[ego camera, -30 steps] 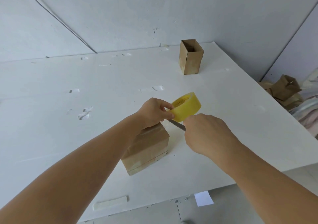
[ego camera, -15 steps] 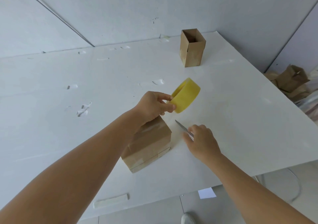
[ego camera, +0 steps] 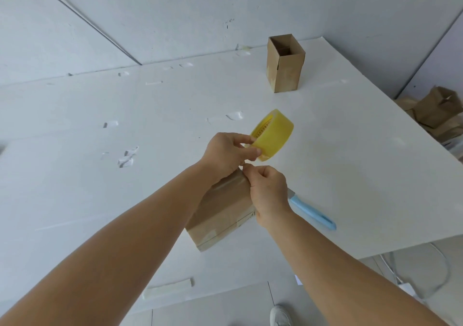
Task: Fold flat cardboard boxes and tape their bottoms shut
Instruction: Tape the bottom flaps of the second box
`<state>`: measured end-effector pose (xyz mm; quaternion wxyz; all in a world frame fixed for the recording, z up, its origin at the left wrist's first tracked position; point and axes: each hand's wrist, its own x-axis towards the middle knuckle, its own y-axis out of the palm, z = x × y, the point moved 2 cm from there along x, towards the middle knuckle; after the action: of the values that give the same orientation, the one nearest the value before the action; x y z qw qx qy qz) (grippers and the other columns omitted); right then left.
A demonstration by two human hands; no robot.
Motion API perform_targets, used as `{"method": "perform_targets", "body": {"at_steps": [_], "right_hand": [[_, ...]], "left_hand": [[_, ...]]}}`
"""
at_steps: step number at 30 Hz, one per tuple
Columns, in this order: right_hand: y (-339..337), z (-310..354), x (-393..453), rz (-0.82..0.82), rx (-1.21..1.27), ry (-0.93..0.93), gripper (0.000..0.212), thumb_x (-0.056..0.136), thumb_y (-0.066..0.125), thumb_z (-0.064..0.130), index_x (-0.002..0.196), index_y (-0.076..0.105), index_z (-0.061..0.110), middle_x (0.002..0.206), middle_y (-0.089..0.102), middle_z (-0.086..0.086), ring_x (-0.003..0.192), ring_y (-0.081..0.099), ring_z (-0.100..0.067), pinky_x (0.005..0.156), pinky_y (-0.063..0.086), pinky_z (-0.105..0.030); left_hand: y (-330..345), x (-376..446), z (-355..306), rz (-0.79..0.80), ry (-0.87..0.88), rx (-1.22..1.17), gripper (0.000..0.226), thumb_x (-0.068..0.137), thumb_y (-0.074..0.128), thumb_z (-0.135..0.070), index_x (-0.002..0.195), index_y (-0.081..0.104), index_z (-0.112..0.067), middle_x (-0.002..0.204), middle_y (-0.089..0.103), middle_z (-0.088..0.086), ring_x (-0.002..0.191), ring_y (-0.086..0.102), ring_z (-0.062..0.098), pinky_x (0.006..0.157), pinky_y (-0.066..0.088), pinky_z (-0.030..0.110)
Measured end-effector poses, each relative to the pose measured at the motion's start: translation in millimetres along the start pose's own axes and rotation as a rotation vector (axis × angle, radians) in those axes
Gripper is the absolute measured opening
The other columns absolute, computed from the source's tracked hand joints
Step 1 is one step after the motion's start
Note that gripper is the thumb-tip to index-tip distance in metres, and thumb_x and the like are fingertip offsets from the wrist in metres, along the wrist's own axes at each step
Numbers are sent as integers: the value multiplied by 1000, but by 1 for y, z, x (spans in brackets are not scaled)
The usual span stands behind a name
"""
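A small brown cardboard box (ego camera: pixel 220 215) stands upside down on the white table (ego camera: pixel 350 170), with tape strips across its upturned bottom and down its sides. My left hand (ego camera: pixel 228 154) pinches a yellow roll of tape (ego camera: pixel 273 135) just above the box's far edge. My right hand (ego camera: pixel 268 190) has curled fingers at that same far top edge, pinching at the tape end there. A knife with a light blue handle (ego camera: pixel 310 211) lies on the table right of the box, its blade partly behind my right hand.
A second folded box (ego camera: pixel 285 65) stands upright and open near the table's far right corner. Bits of old tape (ego camera: pixel 127 156) dot the tabletop. More cardboard (ego camera: pixel 436 110) is piled off the right edge. The table's near edge has a tape strip (ego camera: pixel 167 288); a shoe and cables are on the floor.
My right hand laid the knife down on the table and moved up to the box's far top edge. The left hand kept holding the tape roll above the box.
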<state>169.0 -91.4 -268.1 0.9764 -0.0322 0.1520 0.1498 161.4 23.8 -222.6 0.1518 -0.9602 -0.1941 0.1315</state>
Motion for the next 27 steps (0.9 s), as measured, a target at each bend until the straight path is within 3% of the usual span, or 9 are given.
{"method": "perform_targets", "body": {"at_steps": [4, 8, 13, 17, 21, 24, 27], "right_hand": [[5, -1, -4, -50, -2, -23, 24, 86, 62, 27, 71, 59, 8, 66, 61, -4, 63, 54, -19, 61, 50, -36], [5, -3, -5, -60, 13, -11, 23, 84, 62, 26, 72, 59, 6, 65, 59, -4, 61, 52, -19, 58, 48, -33], [5, -5, -5, -43, 4, 7, 21, 84, 61, 26, 71, 57, 11, 66, 58, -4, 62, 53, -19, 59, 49, -34], [2, -7, -1, 10, -5, 112, 22, 82, 62, 28, 69, 52, 13, 59, 48, 1, 54, 42, -15, 49, 38, -25], [1, -11, 3, 81, -53, 272, 23, 77, 61, 37, 70, 51, 18, 67, 44, 0, 63, 38, -18, 54, 31, -28], [3, -12, 4, 157, -22, 346, 23, 72, 63, 41, 76, 59, 19, 72, 55, -1, 68, 48, -18, 62, 38, -30], [-1, -19, 5, 184, -48, 389, 13, 75, 64, 31, 70, 58, 21, 62, 53, 3, 63, 41, -16, 58, 33, -29]], "left_hand": [[-5, 0, -3, -150, -18, -149, 7, 82, 72, -29, 89, 71, -29, 74, 73, -6, 50, 61, 12, 64, 49, 27], [-14, -5, -4, -257, 15, -261, 7, 85, 70, -28, 91, 73, -27, 70, 72, -5, 66, 67, 3, 69, 44, 21], [-38, -29, -5, -351, 80, -307, 5, 86, 69, -27, 87, 72, -31, 67, 73, -6, 67, 67, -1, 73, 44, 23], [-54, -61, 10, -365, 105, -259, 8, 85, 70, -31, 87, 72, -38, 69, 73, -5, 69, 64, -1, 75, 44, 25], [-55, -73, 23, -365, 95, -264, 11, 84, 70, -30, 95, 74, -31, 68, 71, -6, 68, 62, -2, 72, 43, 18], [-53, -70, 24, -361, 111, -273, 16, 83, 72, -29, 99, 74, -27, 66, 70, -7, 71, 63, -1, 70, 44, 7], [-52, -68, 24, -354, 125, -281, 17, 82, 74, -28, 99, 74, -26, 66, 70, -6, 70, 63, -2, 68, 42, 3]]}}
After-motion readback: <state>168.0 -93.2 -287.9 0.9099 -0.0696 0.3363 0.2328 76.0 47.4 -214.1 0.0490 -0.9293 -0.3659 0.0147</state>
